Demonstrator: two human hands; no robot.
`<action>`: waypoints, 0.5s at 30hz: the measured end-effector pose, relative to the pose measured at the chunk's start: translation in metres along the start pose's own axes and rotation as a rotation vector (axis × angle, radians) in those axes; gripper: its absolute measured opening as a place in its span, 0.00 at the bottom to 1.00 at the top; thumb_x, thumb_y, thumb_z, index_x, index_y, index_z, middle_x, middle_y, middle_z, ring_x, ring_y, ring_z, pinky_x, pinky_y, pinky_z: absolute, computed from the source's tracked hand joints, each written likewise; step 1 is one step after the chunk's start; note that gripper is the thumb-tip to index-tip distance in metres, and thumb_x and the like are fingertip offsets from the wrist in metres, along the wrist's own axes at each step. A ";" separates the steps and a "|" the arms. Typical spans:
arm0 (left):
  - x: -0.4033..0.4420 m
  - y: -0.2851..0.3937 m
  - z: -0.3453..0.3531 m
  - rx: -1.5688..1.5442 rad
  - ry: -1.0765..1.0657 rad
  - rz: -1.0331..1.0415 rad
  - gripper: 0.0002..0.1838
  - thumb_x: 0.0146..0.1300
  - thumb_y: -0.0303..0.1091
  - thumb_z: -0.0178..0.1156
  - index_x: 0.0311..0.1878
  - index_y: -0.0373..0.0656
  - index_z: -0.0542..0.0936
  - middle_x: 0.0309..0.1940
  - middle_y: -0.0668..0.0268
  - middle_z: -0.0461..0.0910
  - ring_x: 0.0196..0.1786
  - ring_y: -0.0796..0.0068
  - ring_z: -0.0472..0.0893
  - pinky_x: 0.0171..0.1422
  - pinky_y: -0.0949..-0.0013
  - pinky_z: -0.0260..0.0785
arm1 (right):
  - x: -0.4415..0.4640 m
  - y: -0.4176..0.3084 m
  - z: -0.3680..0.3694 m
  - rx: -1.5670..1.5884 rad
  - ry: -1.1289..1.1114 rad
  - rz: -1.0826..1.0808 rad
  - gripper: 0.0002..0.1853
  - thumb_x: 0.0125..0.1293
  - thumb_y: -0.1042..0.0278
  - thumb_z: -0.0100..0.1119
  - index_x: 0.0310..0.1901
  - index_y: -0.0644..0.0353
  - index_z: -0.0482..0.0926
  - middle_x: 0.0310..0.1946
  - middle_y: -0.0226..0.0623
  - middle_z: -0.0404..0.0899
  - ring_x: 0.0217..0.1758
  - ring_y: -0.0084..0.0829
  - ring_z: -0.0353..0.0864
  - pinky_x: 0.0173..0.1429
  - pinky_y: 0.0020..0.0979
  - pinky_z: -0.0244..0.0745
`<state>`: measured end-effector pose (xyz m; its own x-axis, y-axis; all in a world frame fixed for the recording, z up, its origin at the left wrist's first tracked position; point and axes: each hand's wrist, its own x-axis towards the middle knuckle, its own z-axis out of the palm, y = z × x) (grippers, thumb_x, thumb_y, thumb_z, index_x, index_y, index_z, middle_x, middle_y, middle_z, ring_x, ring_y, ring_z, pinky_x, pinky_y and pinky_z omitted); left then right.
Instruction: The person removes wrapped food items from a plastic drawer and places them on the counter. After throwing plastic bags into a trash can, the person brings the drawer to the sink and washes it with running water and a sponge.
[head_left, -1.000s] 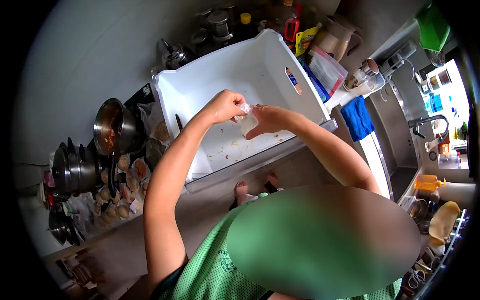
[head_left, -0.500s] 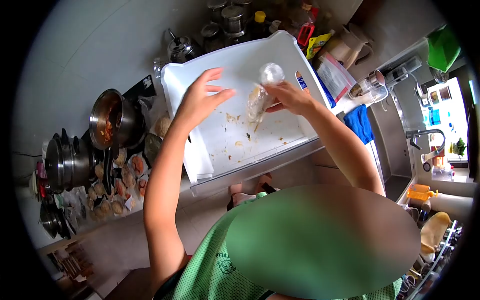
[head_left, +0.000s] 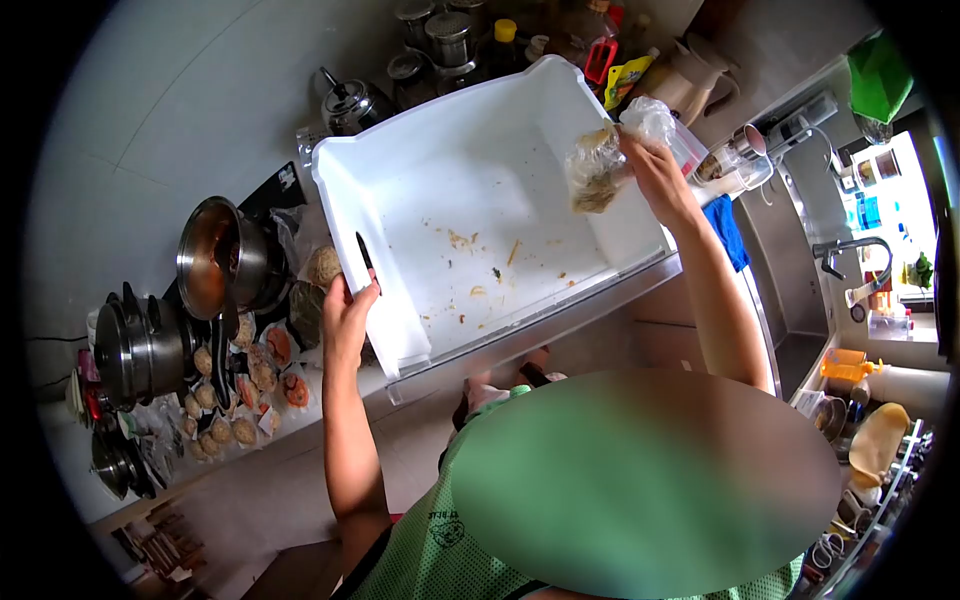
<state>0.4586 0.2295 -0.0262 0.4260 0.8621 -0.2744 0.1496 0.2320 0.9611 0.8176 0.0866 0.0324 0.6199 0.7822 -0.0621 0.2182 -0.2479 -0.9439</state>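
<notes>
Swinging rightward, the plastic bag (head_left: 596, 172) is now hanging over the right end of the white bin (head_left: 450, 160), and the right hand (head_left: 652, 166) is clutching the bag's bunched middle! Meanwhile the left hand (head_left: 347, 318), down from mid-air, is gripping the bin's left edge; food scraps (head_left: 462, 241) are dotting the bottom.

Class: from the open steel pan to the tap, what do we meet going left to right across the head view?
Open steel pan, left hand gripping white drawer, right hand holding clear plastic bag, blue cloth, tap.
</notes>
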 end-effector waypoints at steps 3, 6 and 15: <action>0.012 -0.013 -0.008 0.011 -0.006 -0.062 0.15 0.55 0.30 0.55 0.44 0.32 0.75 0.37 0.60 0.77 0.39 0.75 0.75 0.46 0.72 0.66 | 0.002 0.003 0.000 -0.152 0.088 -0.036 0.22 0.66 0.50 0.48 0.44 0.65 0.75 0.31 0.26 0.71 0.36 0.20 0.66 0.40 0.22 0.62; 0.011 -0.015 0.001 -0.122 0.037 -0.008 0.19 0.53 0.29 0.52 0.46 0.26 0.73 0.39 0.53 0.77 0.41 0.68 0.77 0.50 0.70 0.67 | 0.004 0.012 -0.006 0.007 0.129 -0.031 0.17 0.66 0.56 0.50 0.38 0.64 0.76 0.27 0.25 0.71 0.31 0.18 0.65 0.35 0.22 0.62; -0.009 0.006 0.003 -0.218 -0.044 0.095 0.21 0.53 0.28 0.49 0.49 0.23 0.70 0.46 0.45 0.75 0.51 0.56 0.76 0.57 0.64 0.66 | -0.018 0.065 -0.040 0.427 0.159 0.101 0.17 0.69 0.60 0.44 0.51 0.63 0.72 0.37 0.29 0.75 0.37 0.19 0.72 0.36 0.23 0.68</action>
<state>0.4586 0.2216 -0.0177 0.4684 0.8653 -0.1785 -0.0873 0.2464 0.9652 0.8508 0.0333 -0.0150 0.7375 0.6604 -0.1414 -0.1582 -0.0346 -0.9868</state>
